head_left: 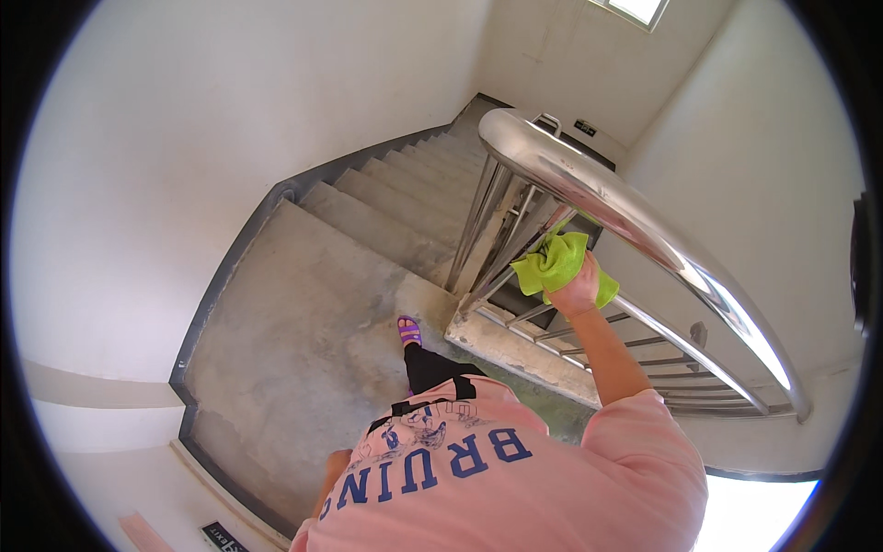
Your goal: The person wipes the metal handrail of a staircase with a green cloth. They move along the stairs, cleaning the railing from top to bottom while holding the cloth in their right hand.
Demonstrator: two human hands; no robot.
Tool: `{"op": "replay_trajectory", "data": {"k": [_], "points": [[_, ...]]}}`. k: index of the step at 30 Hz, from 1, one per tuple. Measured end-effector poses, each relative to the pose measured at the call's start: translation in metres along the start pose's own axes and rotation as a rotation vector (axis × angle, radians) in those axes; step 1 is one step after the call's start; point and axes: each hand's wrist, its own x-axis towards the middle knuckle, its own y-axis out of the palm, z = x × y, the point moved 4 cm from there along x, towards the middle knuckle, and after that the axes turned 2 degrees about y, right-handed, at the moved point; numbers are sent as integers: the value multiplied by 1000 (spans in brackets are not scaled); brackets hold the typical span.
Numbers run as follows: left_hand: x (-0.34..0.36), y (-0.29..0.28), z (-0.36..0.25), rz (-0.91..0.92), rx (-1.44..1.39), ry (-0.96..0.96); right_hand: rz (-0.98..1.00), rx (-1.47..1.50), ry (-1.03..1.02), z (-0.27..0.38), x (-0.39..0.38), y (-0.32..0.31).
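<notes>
Nearest, we wear one pink shirt (515, 474); our left hand is hidden, so we cannot tell its fingers. Our right hand (578, 287) has its fingers bunched around one cloth (554, 265), lime green, soft, crumpled, corners flaring, at a slimmer bar (685, 346) below the single shiny steel handrail (598, 189). Left of the handrail, we see one purple sandal (409, 329), then one concrete stair flight (395, 193); beyond the handrail, one window (636, 9).

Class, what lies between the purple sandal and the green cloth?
Head view: grey landing, then metal railing bars, separate the purple sandal from the green cloth.
</notes>
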Motion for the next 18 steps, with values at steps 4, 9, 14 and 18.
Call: {"op": "replay_trajectory", "data": {"k": [4,9,14,18], "points": [[48,-107,-67,-84,-170,75,131,-81,-2,5,9,-8],[92,-251,-151,-23,-842,-225,114,-107,-2,-4,9,4],[170,-317,-135,31,-719,-93,140,-79,171,7,25,0],[227,-365,-128,-21,-643,-105,124,-190,234,10,24,2]]}}
